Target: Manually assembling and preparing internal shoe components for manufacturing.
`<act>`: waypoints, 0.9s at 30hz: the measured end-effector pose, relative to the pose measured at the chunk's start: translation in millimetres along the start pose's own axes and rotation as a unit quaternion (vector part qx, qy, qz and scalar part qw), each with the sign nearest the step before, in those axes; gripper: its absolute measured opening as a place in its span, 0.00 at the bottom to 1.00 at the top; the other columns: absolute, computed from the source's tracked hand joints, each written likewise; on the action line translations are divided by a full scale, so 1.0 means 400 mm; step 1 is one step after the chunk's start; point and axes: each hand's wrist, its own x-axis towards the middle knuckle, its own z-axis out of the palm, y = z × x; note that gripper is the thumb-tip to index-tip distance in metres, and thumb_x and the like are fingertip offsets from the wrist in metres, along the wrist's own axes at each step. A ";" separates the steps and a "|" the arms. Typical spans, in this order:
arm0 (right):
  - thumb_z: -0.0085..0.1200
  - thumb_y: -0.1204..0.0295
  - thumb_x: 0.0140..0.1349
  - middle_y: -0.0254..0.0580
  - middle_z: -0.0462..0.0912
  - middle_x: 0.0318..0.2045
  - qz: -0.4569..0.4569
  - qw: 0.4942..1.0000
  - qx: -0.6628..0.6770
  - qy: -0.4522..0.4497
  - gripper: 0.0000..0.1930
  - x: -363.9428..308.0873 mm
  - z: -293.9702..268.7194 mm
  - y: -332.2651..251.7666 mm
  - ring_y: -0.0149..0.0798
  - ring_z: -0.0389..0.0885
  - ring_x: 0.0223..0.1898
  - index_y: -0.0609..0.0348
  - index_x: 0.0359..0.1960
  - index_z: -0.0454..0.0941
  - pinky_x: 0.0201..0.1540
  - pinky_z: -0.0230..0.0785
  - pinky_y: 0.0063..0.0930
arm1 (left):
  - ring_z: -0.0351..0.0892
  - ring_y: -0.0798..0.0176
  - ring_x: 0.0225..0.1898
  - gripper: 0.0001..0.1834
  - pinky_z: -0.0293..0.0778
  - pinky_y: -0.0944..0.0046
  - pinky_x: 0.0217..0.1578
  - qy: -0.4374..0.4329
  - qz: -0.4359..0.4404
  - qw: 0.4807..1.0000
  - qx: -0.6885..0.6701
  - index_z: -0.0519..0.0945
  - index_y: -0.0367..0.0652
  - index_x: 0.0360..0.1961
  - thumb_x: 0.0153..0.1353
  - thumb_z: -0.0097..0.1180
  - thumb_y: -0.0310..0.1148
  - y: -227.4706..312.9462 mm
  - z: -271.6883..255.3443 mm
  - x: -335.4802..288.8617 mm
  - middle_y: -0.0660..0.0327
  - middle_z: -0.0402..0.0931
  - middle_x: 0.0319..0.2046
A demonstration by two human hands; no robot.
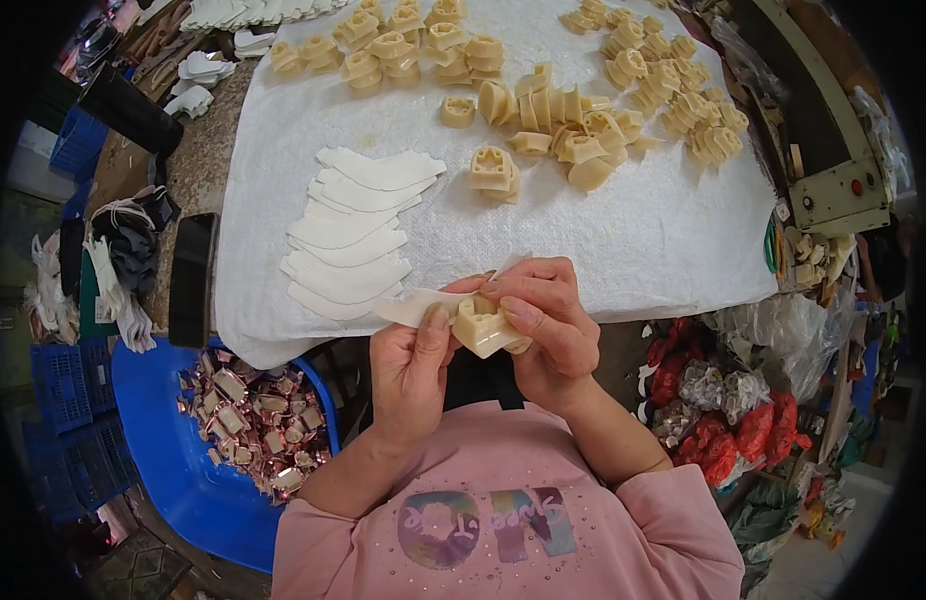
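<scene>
Between my hands, just off the table's near edge, is a cream plastic shoe heel point(488, 330) with a hollowed end facing up. A white curved cover piece point(411, 307) sticks out to its left, and it appears to wrap round the heel's far side. My left hand point(411, 358) is closed, with the thumb against the heel and the cover piece pinched at the fingers. My right hand point(553, 330) grips the heel from the right, fingers bent over its top edge. Several similar white cover pieces point(348, 235) lie fanned in an overlapping row beyond my left hand.
Many cream heels point(583, 130) stand in groups across the far half of the white-covered table point(623, 250). A dark phone point(193, 280) lies at its left. Below left is a blue tub point(213, 510) of shiny pinkish pieces. Red plastic bags point(713, 450) sit at lower right.
</scene>
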 end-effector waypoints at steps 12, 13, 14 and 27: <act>0.60 0.84 0.43 0.41 0.79 0.34 -0.019 0.991 -0.128 -0.021 0.24 0.002 0.006 0.018 0.41 0.68 0.31 0.52 0.43 0.70 0.34 0.62 0.33 | 0.72 0.61 0.51 0.23 0.74 0.65 0.47 0.020 0.045 0.990 0.129 0.67 0.24 0.52 0.70 0.33 0.37 -0.019 -0.010 -0.009 0.48 0.66 0.54; 0.60 0.84 0.43 0.41 0.79 0.34 -0.018 0.991 -0.130 -0.021 0.24 0.001 0.006 0.018 0.41 0.68 0.31 0.52 0.43 0.70 0.34 0.62 0.33 | 0.75 0.64 0.44 0.21 0.73 0.68 0.43 0.021 0.058 0.983 0.176 0.69 0.25 0.50 0.69 0.35 0.35 -0.011 -0.017 -0.006 0.51 0.73 0.45; 0.59 0.82 0.41 0.38 0.79 0.34 -0.013 0.993 -0.120 -0.005 0.22 0.000 0.007 0.017 0.42 0.68 0.32 0.52 0.41 0.72 0.37 0.57 0.35 | 0.78 0.68 0.37 0.19 0.72 0.72 0.39 0.022 0.070 0.972 0.222 0.72 0.25 0.48 0.69 0.38 0.33 -0.004 -0.021 -0.002 0.53 0.79 0.36; 0.55 0.79 0.34 0.33 0.65 0.25 0.092 0.927 -0.277 -0.238 0.10 0.046 -0.033 -0.054 0.39 0.65 0.33 0.50 0.20 0.71 0.40 0.46 0.43 | 0.63 0.72 0.21 0.10 0.60 0.71 0.22 0.060 0.204 0.865 0.454 0.78 0.32 0.38 0.63 0.48 0.27 -0.012 -0.028 -0.001 0.62 0.72 0.23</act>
